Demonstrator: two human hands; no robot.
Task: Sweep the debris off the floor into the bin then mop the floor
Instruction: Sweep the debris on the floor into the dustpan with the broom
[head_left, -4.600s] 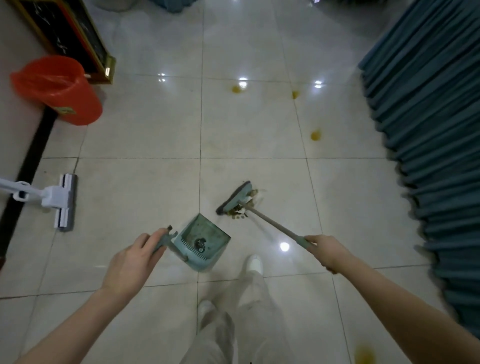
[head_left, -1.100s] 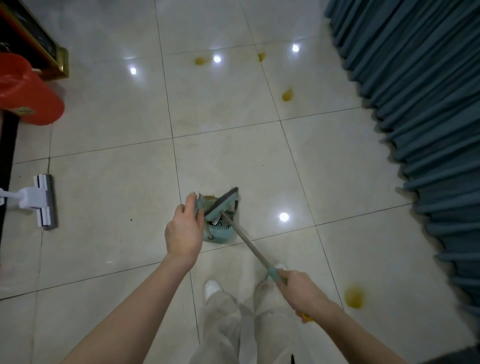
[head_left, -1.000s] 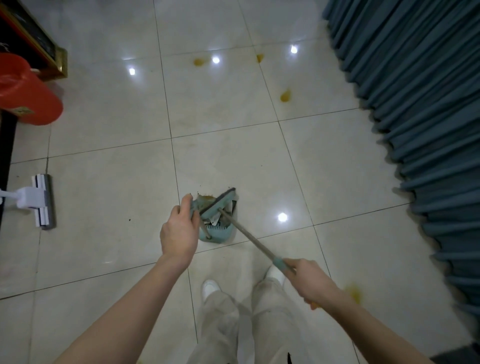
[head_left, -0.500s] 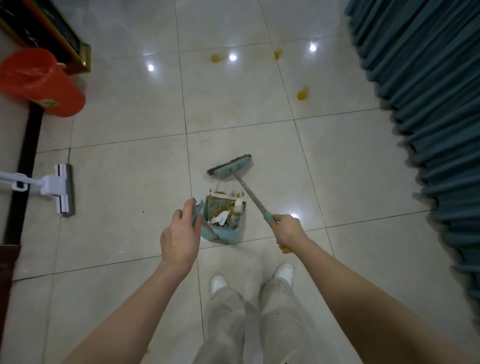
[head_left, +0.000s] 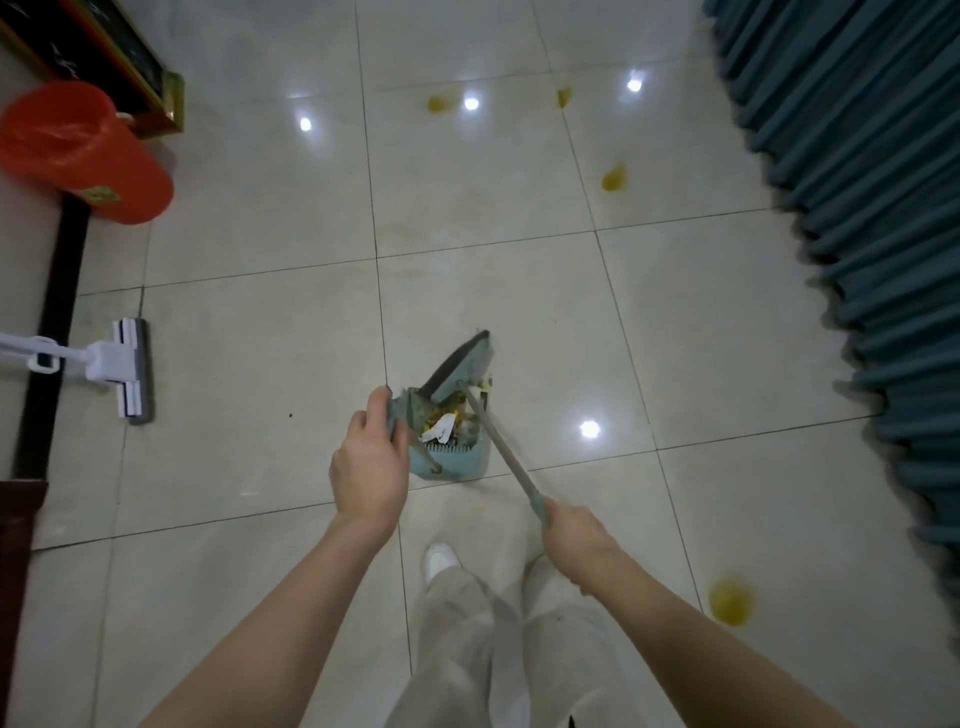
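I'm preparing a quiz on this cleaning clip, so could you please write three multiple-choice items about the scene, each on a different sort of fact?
1. Where does the mop lie?
A. By the curtain
B. On the floor at the left
C. In the bin

2. What colour is the bin?
A. Red
B. Blue
C. White

3. What state is the dustpan in?
A. Empty
B. Upside down
C. Holding debris

Answers:
1 B: the mop head rests on the tiles near the left wall.
2 A: the bin and its liner are red.
3 C: debris shows inside the pan, which the left hand holds while the right hand grips the broom.
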